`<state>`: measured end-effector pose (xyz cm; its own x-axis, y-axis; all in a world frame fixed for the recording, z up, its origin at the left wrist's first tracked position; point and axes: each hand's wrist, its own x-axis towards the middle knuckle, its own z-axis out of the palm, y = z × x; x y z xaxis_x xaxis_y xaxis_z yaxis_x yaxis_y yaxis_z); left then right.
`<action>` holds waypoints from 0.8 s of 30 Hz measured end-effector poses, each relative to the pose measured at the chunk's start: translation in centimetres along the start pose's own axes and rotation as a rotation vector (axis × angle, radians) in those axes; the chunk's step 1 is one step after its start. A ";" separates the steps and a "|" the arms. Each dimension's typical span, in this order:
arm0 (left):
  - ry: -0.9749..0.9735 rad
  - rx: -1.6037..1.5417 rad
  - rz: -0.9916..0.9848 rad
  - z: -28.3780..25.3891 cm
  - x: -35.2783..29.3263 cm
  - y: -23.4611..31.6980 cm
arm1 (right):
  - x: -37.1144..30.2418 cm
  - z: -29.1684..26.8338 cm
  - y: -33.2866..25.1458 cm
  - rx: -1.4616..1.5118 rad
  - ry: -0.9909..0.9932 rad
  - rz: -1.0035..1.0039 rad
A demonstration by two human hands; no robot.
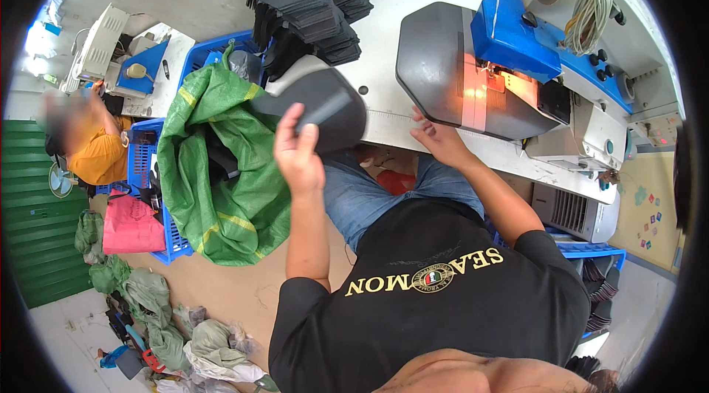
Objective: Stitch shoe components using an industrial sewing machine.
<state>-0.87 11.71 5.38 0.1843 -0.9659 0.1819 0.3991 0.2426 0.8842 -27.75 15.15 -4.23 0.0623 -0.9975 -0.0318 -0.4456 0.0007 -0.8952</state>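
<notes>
While left fingers [297, 127] grip dark panel [325, 105], right hand [439, 138] rests.

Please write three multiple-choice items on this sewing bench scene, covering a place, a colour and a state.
1. Where does the right hand rest?
A. at the table's front edge
B. inside the sack
C. on the thread spool

2. What colour is the open sack?
A. red
B. green
C. white

3. How is the dark grey piece held?
A. lying flat on the floor
B. raised in the left hand
C. clamped under the machine

Answers: 1 A, its fingers touch the white edge; 2 B, green with yellow stripes; 3 B, the fingers grip it above the lap.
</notes>
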 end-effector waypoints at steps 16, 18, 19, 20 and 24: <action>0.007 1.323 0.252 5.7 26.0 2.2 | -1.5 1.4 2.7 -0.120 0.183 -0.311; 0.020 1.275 0.350 5.0 26.7 1.3 | -1.5 1.4 2.6 -0.116 0.186 -0.318; 0.022 1.238 0.375 4.8 26.7 0.9 | -1.5 1.5 2.5 -0.130 0.185 -0.323; 0.024 1.241 0.367 4.7 26.4 0.6 | -1.4 1.5 2.5 -0.160 0.171 -0.335; 0.073 1.314 0.493 5.9 25.9 0.2 | -1.3 1.5 2.3 -0.198 0.163 -0.357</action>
<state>-1.35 -13.76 12.82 0.1188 -0.7908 0.6004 -0.8315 0.2513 0.4954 -27.48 16.52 -6.91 0.1086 -0.9308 0.3490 -0.5853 -0.3436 -0.7344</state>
